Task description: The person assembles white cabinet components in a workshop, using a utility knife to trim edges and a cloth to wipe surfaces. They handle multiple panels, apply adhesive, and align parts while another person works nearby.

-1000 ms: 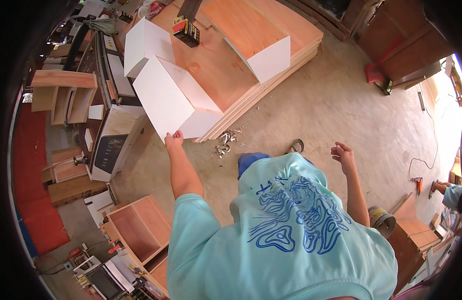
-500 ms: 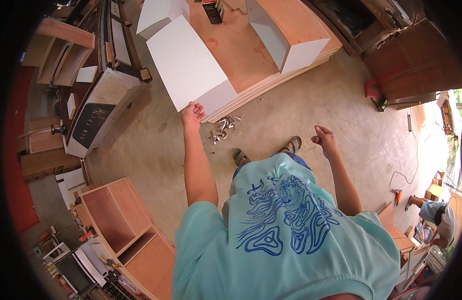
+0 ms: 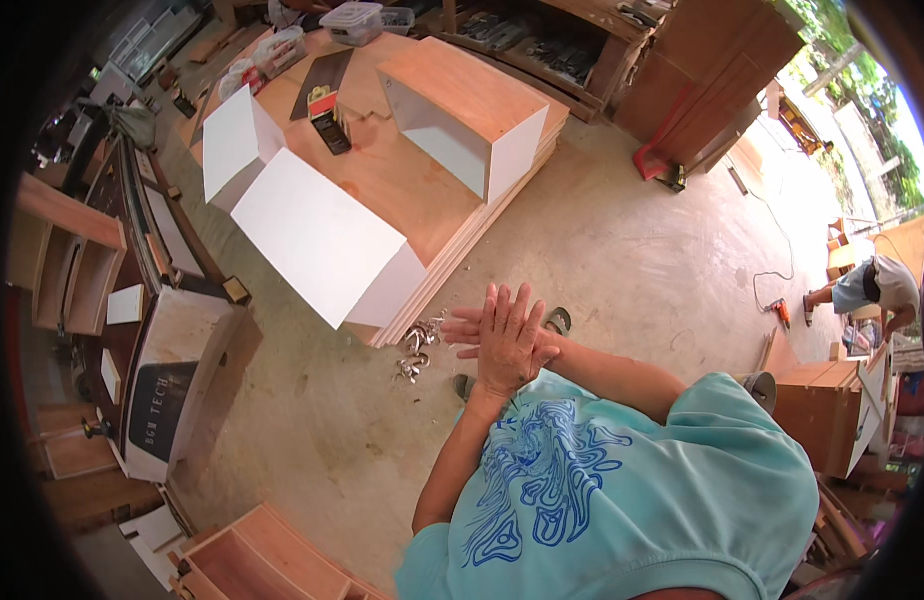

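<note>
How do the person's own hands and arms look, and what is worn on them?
The left hand and right hand are bare, as are the forearms, below the short sleeves of a turquoise T-shirt with a blue wavy-line print.

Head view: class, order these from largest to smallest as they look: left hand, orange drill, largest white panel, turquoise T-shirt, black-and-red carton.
1. turquoise T-shirt
2. largest white panel
3. left hand
4. black-and-red carton
5. orange drill
Apparent size only; the shirt and hand are nearer the camera.
</note>
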Demonstrator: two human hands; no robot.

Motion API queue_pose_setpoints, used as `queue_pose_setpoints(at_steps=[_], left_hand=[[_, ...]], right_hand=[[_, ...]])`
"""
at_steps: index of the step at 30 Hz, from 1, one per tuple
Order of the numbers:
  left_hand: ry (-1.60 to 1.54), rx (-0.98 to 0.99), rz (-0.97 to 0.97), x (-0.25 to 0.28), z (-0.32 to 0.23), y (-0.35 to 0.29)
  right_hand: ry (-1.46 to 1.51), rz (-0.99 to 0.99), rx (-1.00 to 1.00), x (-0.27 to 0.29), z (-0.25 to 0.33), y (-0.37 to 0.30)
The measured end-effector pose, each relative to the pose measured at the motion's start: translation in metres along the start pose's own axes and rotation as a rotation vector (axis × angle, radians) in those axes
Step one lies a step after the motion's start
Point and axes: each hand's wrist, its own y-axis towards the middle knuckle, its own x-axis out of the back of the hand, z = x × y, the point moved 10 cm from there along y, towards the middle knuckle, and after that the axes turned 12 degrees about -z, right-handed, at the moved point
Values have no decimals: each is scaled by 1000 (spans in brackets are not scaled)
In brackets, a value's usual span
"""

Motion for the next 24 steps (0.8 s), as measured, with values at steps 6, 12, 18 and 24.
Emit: queue_pose_setpoints(at_steps=[6,12,18,24], left_hand=[[-57,-89,92,-39,17,-41],[-180,581,155,-67,148,-84],[-397,1289,370,-116,255,-141],[-386,1396,125,-187,271,-68]], right_hand=[[0,-10,-41,20,4,-15],[534,116,-158,86,3,-32],[758,-59,58,170,77,-28],[754,-227,139,275,139,-18]])
